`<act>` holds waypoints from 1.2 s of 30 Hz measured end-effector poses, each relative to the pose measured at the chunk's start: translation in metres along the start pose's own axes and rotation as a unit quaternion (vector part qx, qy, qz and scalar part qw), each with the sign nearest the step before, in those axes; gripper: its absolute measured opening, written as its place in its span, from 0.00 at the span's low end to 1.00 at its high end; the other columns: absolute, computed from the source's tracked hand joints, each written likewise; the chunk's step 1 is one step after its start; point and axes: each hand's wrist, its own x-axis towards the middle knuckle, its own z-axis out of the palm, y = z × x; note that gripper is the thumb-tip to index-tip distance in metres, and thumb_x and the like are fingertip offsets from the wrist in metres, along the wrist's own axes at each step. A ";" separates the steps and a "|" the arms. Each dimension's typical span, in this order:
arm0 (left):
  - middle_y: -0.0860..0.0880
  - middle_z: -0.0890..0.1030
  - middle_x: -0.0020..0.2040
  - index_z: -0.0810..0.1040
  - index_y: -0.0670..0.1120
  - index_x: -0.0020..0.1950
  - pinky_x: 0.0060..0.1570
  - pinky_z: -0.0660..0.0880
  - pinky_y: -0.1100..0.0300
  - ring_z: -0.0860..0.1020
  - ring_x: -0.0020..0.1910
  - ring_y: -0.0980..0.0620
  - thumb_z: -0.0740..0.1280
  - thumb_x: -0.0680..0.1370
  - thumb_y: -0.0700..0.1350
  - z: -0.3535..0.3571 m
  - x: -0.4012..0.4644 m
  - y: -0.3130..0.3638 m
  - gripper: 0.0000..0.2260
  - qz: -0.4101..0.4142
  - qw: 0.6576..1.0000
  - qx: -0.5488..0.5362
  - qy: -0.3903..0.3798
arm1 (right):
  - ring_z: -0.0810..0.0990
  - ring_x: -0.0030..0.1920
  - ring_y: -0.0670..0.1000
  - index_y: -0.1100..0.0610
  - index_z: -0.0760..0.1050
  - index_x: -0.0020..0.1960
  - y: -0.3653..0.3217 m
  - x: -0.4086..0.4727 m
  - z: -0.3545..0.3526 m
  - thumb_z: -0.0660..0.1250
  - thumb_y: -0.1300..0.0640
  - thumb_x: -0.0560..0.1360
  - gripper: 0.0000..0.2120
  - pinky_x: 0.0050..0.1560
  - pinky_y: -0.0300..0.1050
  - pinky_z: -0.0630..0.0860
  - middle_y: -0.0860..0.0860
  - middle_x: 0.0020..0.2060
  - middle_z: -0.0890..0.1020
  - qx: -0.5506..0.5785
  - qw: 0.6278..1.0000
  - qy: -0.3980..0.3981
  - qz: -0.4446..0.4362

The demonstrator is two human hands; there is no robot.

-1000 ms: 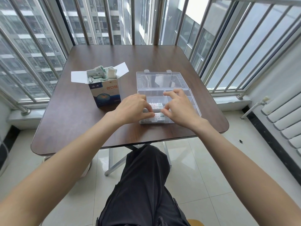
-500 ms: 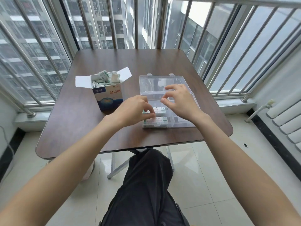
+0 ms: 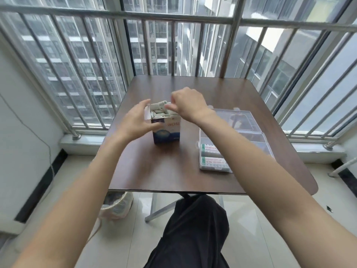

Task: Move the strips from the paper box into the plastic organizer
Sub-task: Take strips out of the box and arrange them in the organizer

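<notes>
The blue-and-white paper box (image 3: pixel 167 132) stands open on the brown table (image 3: pixel 164 171), stuffed with white strips (image 3: pixel 157 111). My left hand (image 3: pixel 135 120) grips the box's left side, with the thumb on its front face. My right hand (image 3: pixel 187 105) hovers over the open top with its fingers curled, pinching at the strips; motion blur hides the exact hold. To the right lies the clear plastic organizer (image 3: pixel 241 117) with its lid open. Strips (image 3: pixel 212 161) lie in its near compartments, and my right forearm crosses over part of it.
A metal window railing (image 3: pixel 173 18) runs close behind and beside the table. A bin lined with a plastic bag (image 3: pixel 117 206) sits on the floor under the table's left front corner. My dark-trousered knee (image 3: pixel 193 229) is below the front edge.
Both hands have left the organizer and moved left to the paper box. The left now holds the box and the right is at its top. The view has swung left and up.
</notes>
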 end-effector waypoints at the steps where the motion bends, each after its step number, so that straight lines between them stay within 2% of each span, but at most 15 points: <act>1: 0.47 0.68 0.71 0.62 0.45 0.73 0.65 0.61 0.60 0.65 0.70 0.50 0.75 0.68 0.54 0.000 0.002 -0.002 0.39 -0.002 1.000 -0.004 0.000 | 0.78 0.52 0.59 0.59 0.77 0.54 -0.007 0.007 0.000 0.62 0.46 0.78 0.17 0.46 0.49 0.72 0.58 0.51 0.80 -0.018 1.000 -0.012 -0.004; 5: 0.49 0.71 0.69 0.65 0.47 0.72 0.61 0.63 0.62 0.68 0.68 0.51 0.75 0.69 0.54 -0.001 0.002 -0.006 0.35 0.008 1.000 0.000 0.008 | 0.79 0.51 0.61 0.60 0.79 0.53 -0.020 0.019 0.000 0.65 0.53 0.77 0.11 0.43 0.48 0.70 0.59 0.51 0.80 -0.040 0.997 -0.045 -0.050; 9: 0.48 0.72 0.68 0.65 0.47 0.72 0.61 0.65 0.59 0.69 0.67 0.50 0.74 0.69 0.55 0.002 0.004 -0.008 0.35 0.011 1.000 0.004 0.008 | 0.79 0.51 0.60 0.59 0.78 0.53 -0.018 0.019 -0.007 0.68 0.48 0.74 0.15 0.41 0.47 0.68 0.57 0.51 0.80 -0.127 0.987 -0.068 -0.063; 11: 0.48 0.73 0.67 0.66 0.46 0.71 0.61 0.65 0.58 0.69 0.66 0.50 0.75 0.69 0.54 0.004 0.004 -0.007 0.35 0.012 1.000 0.000 0.013 | 0.79 0.51 0.60 0.58 0.78 0.53 -0.016 0.019 -0.004 0.67 0.51 0.75 0.12 0.41 0.47 0.68 0.57 0.51 0.80 -0.145 0.984 -0.073 -0.069; 16: 0.48 0.74 0.66 0.66 0.46 0.70 0.58 0.65 0.58 0.70 0.65 0.50 0.74 0.69 0.55 0.005 0.001 -0.006 0.34 0.021 0.999 0.000 0.024 | 0.78 0.50 0.59 0.59 0.78 0.52 -0.017 0.022 0.007 0.61 0.57 0.75 0.10 0.43 0.48 0.71 0.57 0.50 0.81 -0.046 0.991 -0.090 -0.092; 21: 0.49 0.74 0.66 0.66 0.48 0.70 0.58 0.66 0.58 0.70 0.65 0.51 0.74 0.69 0.56 0.003 -0.001 -0.008 0.34 0.017 1.000 -0.012 0.018 | 0.76 0.49 0.52 0.61 0.77 0.53 -0.009 0.022 0.000 0.60 0.67 0.75 0.10 0.52 0.44 0.73 0.55 0.51 0.79 0.147 0.979 -0.071 -0.120; 23: 0.49 0.73 0.66 0.66 0.48 0.70 0.58 0.65 0.59 0.70 0.65 0.51 0.74 0.69 0.57 0.003 -0.001 -0.007 0.34 0.015 1.000 -0.013 0.015 | 0.74 0.49 0.48 0.59 0.74 0.57 -0.002 0.020 -0.005 0.62 0.65 0.75 0.11 0.53 0.41 0.73 0.53 0.53 0.78 0.166 0.978 -0.069 -0.103; 24: 0.50 0.73 0.66 0.66 0.48 0.70 0.58 0.65 0.60 0.70 0.65 0.51 0.73 0.69 0.57 0.003 -0.001 -0.007 0.34 0.014 1.000 -0.013 0.013 | 0.74 0.49 0.48 0.58 0.72 0.58 0.001 0.019 -0.006 0.64 0.61 0.75 0.12 0.53 0.42 0.73 0.52 0.54 0.77 0.158 0.981 -0.068 -0.095; 26: 0.50 0.73 0.66 0.65 0.48 0.70 0.57 0.65 0.60 0.70 0.65 0.51 0.73 0.69 0.57 0.003 0.000 -0.007 0.34 0.013 1.000 -0.010 0.013 | 0.74 0.51 0.50 0.55 0.70 0.58 0.004 0.018 -0.006 0.67 0.49 0.75 0.15 0.49 0.45 0.71 0.51 0.53 0.76 0.078 0.991 -0.075 -0.079; 28: 0.50 0.73 0.65 0.65 0.48 0.70 0.57 0.65 0.60 0.70 0.65 0.51 0.73 0.69 0.57 0.004 0.000 -0.008 0.34 0.014 1.000 -0.011 0.014 | 0.76 0.51 0.55 0.54 0.70 0.56 0.003 0.018 0.000 0.65 0.42 0.74 0.18 0.43 0.46 0.68 0.52 0.52 0.78 -0.029 0.994 -0.076 -0.071; 31: 0.49 0.74 0.64 0.65 0.48 0.70 0.56 0.65 0.60 0.70 0.64 0.50 0.73 0.69 0.57 0.004 0.001 -0.009 0.34 0.019 1.000 -0.008 0.015 | 0.78 0.48 0.59 0.55 0.72 0.52 -0.002 0.021 0.013 0.64 0.45 0.76 0.14 0.39 0.45 0.65 0.53 0.50 0.80 -0.079 0.991 -0.036 -0.098; 34: 0.49 0.74 0.64 0.66 0.48 0.70 0.57 0.65 0.59 0.70 0.64 0.50 0.73 0.69 0.57 0.003 0.001 -0.010 0.33 0.022 1.000 -0.004 0.013 | 0.77 0.47 0.57 0.56 0.76 0.49 -0.002 0.023 0.018 0.65 0.53 0.77 0.07 0.38 0.45 0.64 0.51 0.46 0.79 0.001 0.994 0.003 -0.112; 36: 0.49 0.74 0.64 0.66 0.48 0.69 0.56 0.65 0.58 0.70 0.64 0.50 0.73 0.69 0.57 0.003 0.002 -0.010 0.33 0.023 1.000 -0.005 0.012 | 0.78 0.46 0.55 0.56 0.80 0.50 0.001 0.024 0.018 0.66 0.57 0.76 0.06 0.40 0.44 0.68 0.51 0.46 0.81 0.077 0.991 0.020 -0.108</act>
